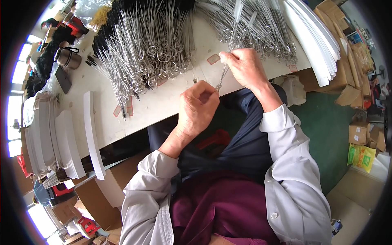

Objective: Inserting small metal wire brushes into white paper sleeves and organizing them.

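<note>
A few thin wire brushes (223, 76) with looped ends slant between my two hands over the table's front edge. My right hand (248, 70) is closed round their wire stems, thumb and forefinger pinched. Pale bristle heads (238, 11) rise beyond it, over the far pile. My left hand (198, 108) is closed at the lower, looped ends; its fingertips are partly hidden. Left of the hands lies a large heap of black-bristled wire brushes (151, 49), loops toward me. Another heap of wire brushes (265, 34) lies behind my right hand.
White card strips are stacked at the right (316, 36) and left (67, 143) of the white table (163, 107). One long strip (93, 134) overhangs the front edge. A metal cup (68, 56) stands far left. Cardboard boxes (359, 132) sit at the right.
</note>
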Motion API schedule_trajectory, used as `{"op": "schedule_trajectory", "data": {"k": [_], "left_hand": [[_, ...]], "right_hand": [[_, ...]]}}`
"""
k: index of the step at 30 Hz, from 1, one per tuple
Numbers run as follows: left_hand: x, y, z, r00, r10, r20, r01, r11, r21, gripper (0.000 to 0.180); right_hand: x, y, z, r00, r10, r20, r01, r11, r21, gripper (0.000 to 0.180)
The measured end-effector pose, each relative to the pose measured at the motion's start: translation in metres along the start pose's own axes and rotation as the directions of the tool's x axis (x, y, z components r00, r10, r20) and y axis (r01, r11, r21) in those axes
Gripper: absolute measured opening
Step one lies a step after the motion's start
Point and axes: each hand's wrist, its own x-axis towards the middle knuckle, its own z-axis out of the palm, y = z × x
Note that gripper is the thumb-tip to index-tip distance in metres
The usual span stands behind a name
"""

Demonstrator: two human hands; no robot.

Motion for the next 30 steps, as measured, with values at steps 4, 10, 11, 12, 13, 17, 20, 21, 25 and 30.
{"op": "schedule_trajectory", "data": {"k": [4, 10, 11, 12, 13, 17, 20, 21, 25, 30], "left_hand": [[0.004, -0.007, -0.007, 0.994, -0.106, 0.023, 0.108, 0.979, -0.171, 0.007], [0.006, -0.001, -0.009, 0.974, -0.217, 0.067, 0.227, 0.934, -0.277, 0.011], [0.007, 0.000, -0.009, 0.972, -0.224, 0.070, 0.235, 0.916, -0.326, 0.011], [0.007, 0.000, -0.009, 0.970, -0.232, 0.073, 0.242, 0.895, -0.375, 0.012], [0.008, -0.001, -0.009, 0.970, -0.233, 0.073, 0.243, 0.895, -0.374, 0.012], [0.006, -0.002, -0.005, 0.981, -0.184, 0.068, 0.196, 0.925, -0.326, 0.011], [0.005, 0.002, -0.005, 0.969, -0.201, 0.146, 0.241, 0.904, -0.352, 0.012], [0.005, 0.003, -0.005, 0.946, -0.236, 0.222, 0.311, 0.856, -0.413, 0.014], [0.003, -0.001, -0.011, 0.910, -0.309, 0.277, 0.415, 0.696, -0.586, 0.017], [0.001, -0.007, -0.015, 0.917, -0.271, 0.293, 0.397, 0.542, -0.741, 0.018]], "right_hand": [[-0.003, 0.000, 0.004, 0.998, -0.004, -0.063, 0.005, 1.000, 0.008, 0.039], [-0.010, -0.015, 0.003, 0.979, 0.040, -0.200, -0.013, 0.991, 0.136, 0.027], [-0.010, -0.015, 0.002, 0.979, 0.041, -0.199, -0.014, 0.991, 0.137, 0.027], [-0.009, -0.013, -0.001, 0.976, 0.059, -0.210, -0.023, 0.985, 0.172, 0.027], [-0.009, -0.013, -0.002, 0.972, 0.078, -0.220, -0.032, 0.978, 0.207, 0.027], [-0.007, -0.014, 0.001, 0.963, 0.070, -0.262, -0.033, 0.989, 0.143, 0.029], [-0.007, -0.018, 0.009, 0.963, 0.005, -0.268, 0.032, 0.990, 0.136, 0.032], [-0.008, -0.020, 0.010, 0.964, -0.007, -0.266, 0.069, 0.971, 0.227, 0.034], [-0.019, -0.014, 0.007, 0.954, 0.021, -0.299, 0.060, 0.964, 0.259, 0.033], [-0.041, -0.009, 0.005, 0.956, 0.292, 0.011, -0.266, 0.852, 0.451, 0.039]]}}
